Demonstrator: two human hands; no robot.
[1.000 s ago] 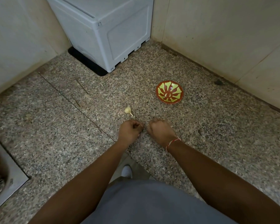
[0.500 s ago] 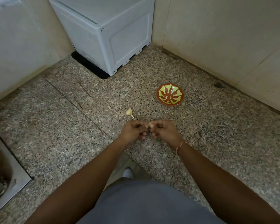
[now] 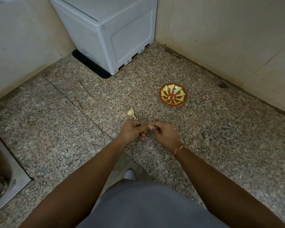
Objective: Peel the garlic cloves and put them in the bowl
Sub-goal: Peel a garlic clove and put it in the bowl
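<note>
A small pale garlic clove (image 3: 148, 126) is being pinched between the curled fingertips of the left hand (image 3: 133, 131) and right hand (image 3: 163, 132), above the speckled granite counter (image 3: 56, 129). A pale garlic bulb (image 3: 130, 112) is lying just beyond; the red-and-green patterned bowl (image 3: 173, 94) is sitting farther right.

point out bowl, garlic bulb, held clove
bowl (image 3: 173, 94): head view, patterned inside.
garlic bulb (image 3: 130, 112): head view, its round body, on the counter.
clove (image 3: 148, 126): head view, exposed tip between both hands' fingertips.
</note>
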